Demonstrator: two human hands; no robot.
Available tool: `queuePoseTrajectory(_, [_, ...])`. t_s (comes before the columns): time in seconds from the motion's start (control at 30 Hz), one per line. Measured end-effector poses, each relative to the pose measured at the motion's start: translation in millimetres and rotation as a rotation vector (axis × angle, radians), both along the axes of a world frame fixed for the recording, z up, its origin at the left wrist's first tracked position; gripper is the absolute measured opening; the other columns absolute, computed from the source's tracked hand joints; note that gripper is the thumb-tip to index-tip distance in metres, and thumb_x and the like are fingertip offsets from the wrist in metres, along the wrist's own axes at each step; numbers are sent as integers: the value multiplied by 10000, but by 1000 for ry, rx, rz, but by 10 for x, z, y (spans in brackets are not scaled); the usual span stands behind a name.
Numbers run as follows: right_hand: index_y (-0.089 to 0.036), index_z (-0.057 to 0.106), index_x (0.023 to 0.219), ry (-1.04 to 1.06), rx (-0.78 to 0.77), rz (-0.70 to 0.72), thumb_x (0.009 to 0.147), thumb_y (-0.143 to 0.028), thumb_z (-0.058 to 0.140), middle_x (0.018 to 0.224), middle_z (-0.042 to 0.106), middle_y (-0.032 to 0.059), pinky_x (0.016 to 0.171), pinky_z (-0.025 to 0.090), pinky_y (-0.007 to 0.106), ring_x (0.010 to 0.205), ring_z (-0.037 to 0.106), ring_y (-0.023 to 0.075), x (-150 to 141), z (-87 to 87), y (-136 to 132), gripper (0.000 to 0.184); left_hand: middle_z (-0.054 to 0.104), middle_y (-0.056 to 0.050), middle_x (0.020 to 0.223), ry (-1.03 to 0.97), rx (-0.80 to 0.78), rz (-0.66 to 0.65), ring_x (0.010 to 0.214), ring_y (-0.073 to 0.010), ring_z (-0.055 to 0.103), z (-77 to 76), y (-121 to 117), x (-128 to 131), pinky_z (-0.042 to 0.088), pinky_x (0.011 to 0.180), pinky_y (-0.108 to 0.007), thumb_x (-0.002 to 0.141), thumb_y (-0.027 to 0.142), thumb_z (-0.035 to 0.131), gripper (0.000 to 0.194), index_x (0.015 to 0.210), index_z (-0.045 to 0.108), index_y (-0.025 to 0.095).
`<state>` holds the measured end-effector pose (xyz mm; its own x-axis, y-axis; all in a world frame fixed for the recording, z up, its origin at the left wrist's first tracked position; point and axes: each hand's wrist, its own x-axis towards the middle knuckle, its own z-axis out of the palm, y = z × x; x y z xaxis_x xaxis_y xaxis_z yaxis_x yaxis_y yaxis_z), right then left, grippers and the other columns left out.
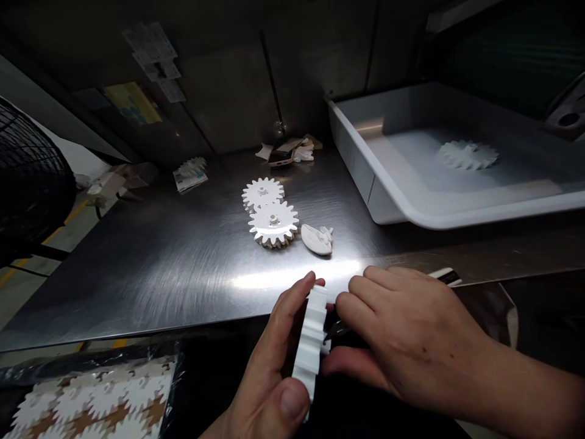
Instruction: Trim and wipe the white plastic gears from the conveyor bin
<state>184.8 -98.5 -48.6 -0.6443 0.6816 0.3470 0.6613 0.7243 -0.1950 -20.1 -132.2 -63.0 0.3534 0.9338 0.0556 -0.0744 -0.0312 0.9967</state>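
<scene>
My left hand [274,372] grips a white plastic gear [311,335], turned edge-on to me, with the thumb on the near rim and the fingers behind it. My right hand [402,329] is closed on a slim tool with a dark blade-like tip [337,330], which meets the gear's right face near its hub. Most of that tool is hidden by my fingers. Beyond my hands, a white gear [274,223] lies on the metal table, overlapping another white gear [262,194] behind it. A crumpled whitish piece [316,239] lies just right of them.
A large white tray [388,207] at the right holds one white gear [468,155]. Small scraps [290,150] lie by the back wall of the metal table [150,262]. At lower left, a plastic-lined box holds several gears [107,393]. A black fan [31,177] stands left.
</scene>
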Motion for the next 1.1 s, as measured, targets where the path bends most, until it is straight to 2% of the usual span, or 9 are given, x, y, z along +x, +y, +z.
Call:
queuePoseTrajectory(0.13, [-224,488,826,-3,11,13,1000,-601,414,734,516,-7,606,230,368,667,463,213,5,-10,8,422,401,50,1541,22,22,-30,1433,-309,300,-27,-2,-28,192,1194,-398,896,598,498,611,1470,398,414])
queuePoseTrajectory(0.37, [-227,483,809,-13,-1,13,1017,-565,402,727,527,-4,616,245,373,668,471,215,7,-33,23,405,392,23,1546,43,60,-27,1416,-348,321,-66,-5,-25,185,1192,-452,888,605,513,628,1471,402,401])
queuePoseTrajectory(0.53, [-233,490,818,5,-8,-12,1013,-553,425,738,537,-5,612,250,371,673,478,219,-1,-45,7,380,408,17,1533,52,52,14,1401,-334,346,-21,-27,3,212,1184,-442,904,592,498,615,1479,383,406])
queuePoseTrajectory(0.73, [-233,494,811,-6,14,-29,1008,-586,399,734,529,-7,611,258,373,670,478,225,1,-69,30,415,397,31,1538,67,106,-29,1413,-320,326,-55,35,8,212,1185,-429,919,585,473,600,1486,360,422])
queuePoseTrajectory(0.87, [-235,495,807,-19,15,-29,1017,-577,372,731,527,-8,610,248,374,672,477,232,12,-81,19,420,399,23,1537,80,65,-4,1418,-327,318,-42,50,25,189,1194,-439,923,579,476,598,1487,367,411])
queuePoseTrajectory(1.0, [-231,499,785,13,0,-43,1028,-547,366,713,536,-3,604,244,368,651,477,232,-3,-99,0,420,407,-20,1531,49,83,2,1420,-358,296,-33,14,30,178,1196,-475,922,548,504,614,1489,395,337])
queuePoseTrajectory(1.1, [-226,506,760,54,-16,-48,1052,-505,313,685,541,4,594,240,362,618,467,227,-18,-123,-9,448,387,-19,1544,-4,-6,32,1439,-357,252,-34,-6,40,132,1209,-465,904,538,556,636,1482,409,320])
